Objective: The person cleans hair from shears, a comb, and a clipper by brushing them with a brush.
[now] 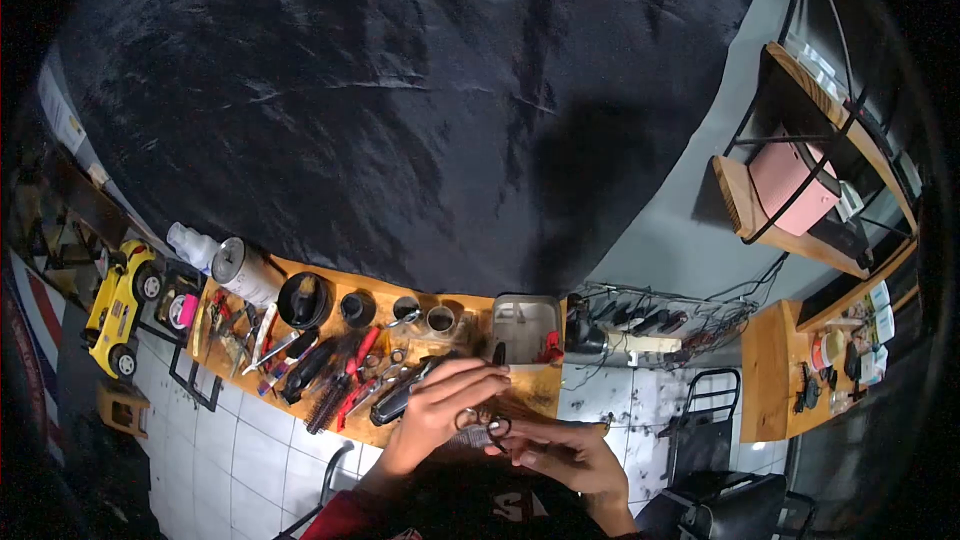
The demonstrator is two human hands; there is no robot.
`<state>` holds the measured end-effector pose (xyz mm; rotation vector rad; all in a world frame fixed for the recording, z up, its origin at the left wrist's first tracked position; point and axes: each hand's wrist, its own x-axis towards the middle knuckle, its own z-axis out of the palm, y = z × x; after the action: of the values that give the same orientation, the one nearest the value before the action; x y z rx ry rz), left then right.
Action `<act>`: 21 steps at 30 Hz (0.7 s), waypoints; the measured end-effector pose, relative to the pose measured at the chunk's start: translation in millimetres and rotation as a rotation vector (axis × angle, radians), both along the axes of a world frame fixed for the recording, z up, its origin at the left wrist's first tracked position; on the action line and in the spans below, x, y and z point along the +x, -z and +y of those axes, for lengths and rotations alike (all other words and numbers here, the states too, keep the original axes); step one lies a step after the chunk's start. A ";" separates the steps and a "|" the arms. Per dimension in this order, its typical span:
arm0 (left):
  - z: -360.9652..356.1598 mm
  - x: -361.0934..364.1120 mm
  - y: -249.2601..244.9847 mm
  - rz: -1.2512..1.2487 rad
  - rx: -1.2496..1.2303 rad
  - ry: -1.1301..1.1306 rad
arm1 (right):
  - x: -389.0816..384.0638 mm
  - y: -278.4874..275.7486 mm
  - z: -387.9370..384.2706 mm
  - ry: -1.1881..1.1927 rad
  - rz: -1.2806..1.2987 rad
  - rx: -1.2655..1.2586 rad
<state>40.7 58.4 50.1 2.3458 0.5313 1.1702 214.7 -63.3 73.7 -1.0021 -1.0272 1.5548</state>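
Observation:
Near the front edge of the wooden bench (540, 385), my left hand (445, 410) is raised with its fingers bent together over the finger rings of scissors (497, 428). My right hand (565, 455) is just right of it, palm partly turned up, its fingers against the same rings. A comb-like toothed piece (470, 437) shows between the hands. Left of my left hand lie a black clipper (392, 402), red-handled tools (368, 345) and a round black brush (325, 408). Behind the hands, a metal tray (527, 318) stands on the bench.
A black cloth (400, 120) hangs behind the bench. Cups, a black bowl (304, 300) and a can (245, 270) line its back edge. Tangled cables (690, 330), a black chair (720, 505) and wooden shelves (765, 370) are right; a yellow toy car (120, 310) is left.

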 end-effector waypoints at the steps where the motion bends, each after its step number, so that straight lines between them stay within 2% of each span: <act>1: 4.7 -0.8 12.1 -0.046 0.006 -0.014 | 1.2 -0.5 0.5 0.008 -0.009 0.033; 3: 7.6 -1.9 5.9 -0.034 -0.132 -0.036 | 3.7 -4.4 1.3 0.099 -0.011 0.022; 5: 10.6 -1.5 6.9 -0.015 -0.243 -0.067 | 11.4 18.1 -0.3 0.202 -0.044 0.017; 9: 19.3 8.7 6.6 0.013 -0.289 -0.037 | 20.2 35.6 -5.5 0.341 -0.093 0.016; 12: 20.1 17.1 19.4 0.023 -0.426 -0.061 | 22.3 44.5 -6.6 0.394 -0.085 0.032; 16: 19.9 24.7 24.9 0.068 -0.427 -0.130 | 22.9 52.3 -7.9 0.413 -0.147 0.054; 19: 21.3 29.2 27.9 0.128 -0.244 -0.199 | 22.7 52.8 -7.3 0.409 -0.179 0.025; 21: 22.7 33.2 30.1 0.071 -0.264 -0.202 | 21.5 51.3 -5.4 0.417 -0.164 0.019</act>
<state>73.9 81.1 20.1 2.1502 0.9080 1.0329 236.2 -68.6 22.4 -1.2555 -0.8718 1.1344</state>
